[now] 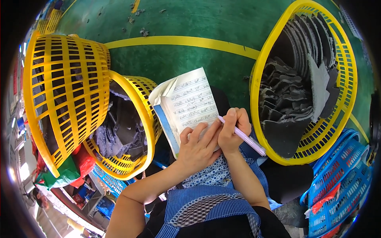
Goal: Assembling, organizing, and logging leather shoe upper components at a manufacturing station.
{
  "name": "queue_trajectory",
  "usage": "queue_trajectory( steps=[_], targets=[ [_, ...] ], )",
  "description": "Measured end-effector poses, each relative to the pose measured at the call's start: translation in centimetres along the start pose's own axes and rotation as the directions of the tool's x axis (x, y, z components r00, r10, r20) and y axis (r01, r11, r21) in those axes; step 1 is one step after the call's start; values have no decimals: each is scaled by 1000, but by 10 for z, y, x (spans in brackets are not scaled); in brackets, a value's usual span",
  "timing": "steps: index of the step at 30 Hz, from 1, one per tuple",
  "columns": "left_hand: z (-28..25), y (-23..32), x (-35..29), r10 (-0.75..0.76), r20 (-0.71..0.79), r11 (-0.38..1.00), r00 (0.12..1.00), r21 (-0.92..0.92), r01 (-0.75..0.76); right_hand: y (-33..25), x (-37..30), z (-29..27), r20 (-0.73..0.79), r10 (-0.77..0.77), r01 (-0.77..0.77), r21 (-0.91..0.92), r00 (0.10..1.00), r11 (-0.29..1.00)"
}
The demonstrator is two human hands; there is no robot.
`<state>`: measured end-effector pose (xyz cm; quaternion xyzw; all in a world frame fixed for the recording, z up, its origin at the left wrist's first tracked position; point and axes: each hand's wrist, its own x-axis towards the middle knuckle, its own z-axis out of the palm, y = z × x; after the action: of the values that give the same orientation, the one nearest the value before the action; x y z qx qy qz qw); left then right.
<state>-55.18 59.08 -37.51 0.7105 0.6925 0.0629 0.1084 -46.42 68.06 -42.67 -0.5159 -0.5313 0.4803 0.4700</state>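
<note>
An open notebook (192, 95) with rows of handwriting rests on my lap, its left pages curling up over a blue cover. My left hand (198, 144) lies flat across the lower part of the page, fingers spread. In my right hand (235, 131) is a light purple pen (251, 142), gripped between thumb and fingers. The pen's front end points toward the page's right edge, beside the left fingertips; whether it touches the paper I cannot tell.
A yellow basket (260, 95) of dark grey sheet pieces (283, 93) stands at the right. Two more yellow baskets, one large (71, 71) and one smaller (149, 131), are at the left. Blue baskets (337, 174) are at lower right. A yellow line (178, 41) crosses the green floor.
</note>
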Motion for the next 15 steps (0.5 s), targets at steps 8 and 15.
queue_trajectory(
  steps=[8,15],
  targets=[
    [1,0,-2,-4,-14,1000,1000,-6,3,1,-2,3,-3,-9,9,-14,1000,1000],
    [1,1,-2,0,-7,1000,1000,-13,0,0,-2,0,-23,-21,21,-8,1000,1000]
  ],
)
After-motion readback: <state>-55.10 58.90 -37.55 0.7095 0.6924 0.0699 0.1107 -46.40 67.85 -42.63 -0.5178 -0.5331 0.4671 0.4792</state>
